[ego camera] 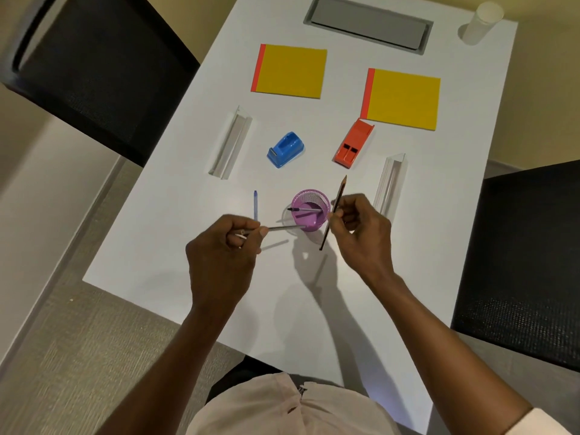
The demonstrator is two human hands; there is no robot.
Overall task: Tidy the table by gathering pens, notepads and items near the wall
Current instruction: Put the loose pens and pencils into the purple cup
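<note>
A purple mesh pen cup (310,211) stands on the white table (175,196) with a black-capped pen (303,209) lying across its inside. My left hand (224,246) grips a clear pen (282,228) whose tip points right at the cup's near wall. My right hand (361,227) pinches a brown pencil (337,199) just right of the cup, its point up and away. A blue pen (255,204) lies on the table left of the cup. Two yellow notepads with red spines, one at the left (290,71) and one at the right (403,98), lie farther back.
A blue tape dispenser (285,149) and an orange stapler (353,144) sit mid-table. Two clear acrylic holders flank them, one left (230,142) and one right (390,183). A grey cable hatch (367,23) and a white paper cup (481,22) are at the far end. Black chairs (94,67) stand at both sides.
</note>
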